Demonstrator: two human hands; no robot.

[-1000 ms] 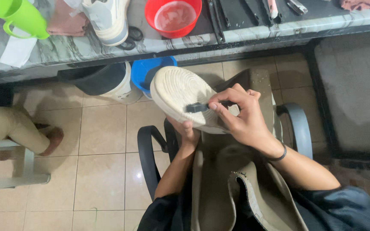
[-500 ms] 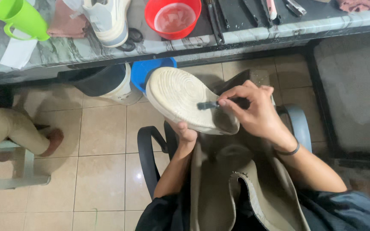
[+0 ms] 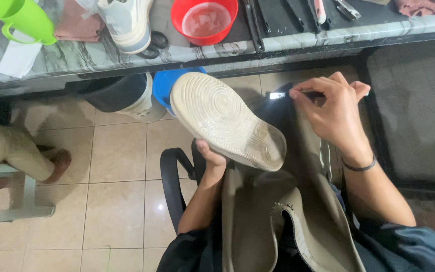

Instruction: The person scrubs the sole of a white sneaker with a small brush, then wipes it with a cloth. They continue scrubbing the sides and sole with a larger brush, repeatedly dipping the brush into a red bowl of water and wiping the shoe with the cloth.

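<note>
My left hand (image 3: pixel 210 160) grips a white shoe (image 3: pixel 225 119) from below, sole turned up toward me, over my lap. My right hand (image 3: pixel 334 108) is off to the right of the shoe and apart from it, fingers pinched on a small metal tool (image 3: pixel 278 94) whose shiny tip points left. A grey-green apron or cloth (image 3: pixel 258 221) lies across my lap under both hands.
A marble-pattern workbench edge (image 3: pixel 76 60) runs along the top, bearing a green cup (image 3: pixel 21 20), a second white shoe (image 3: pixel 127 22), scissors (image 3: pixel 154 43), a red bowl (image 3: pixel 205 20) and tools. Below are a blue bucket (image 3: pixel 169 83), a dark bin (image 3: pixel 112 93), another person's leg (image 3: pixel 16 153) and a black chair arm (image 3: pixel 172 186).
My right hand has lifted the tool off the sole and drawn it to the right. The shoe has shifted slightly, its sole now bare.
</note>
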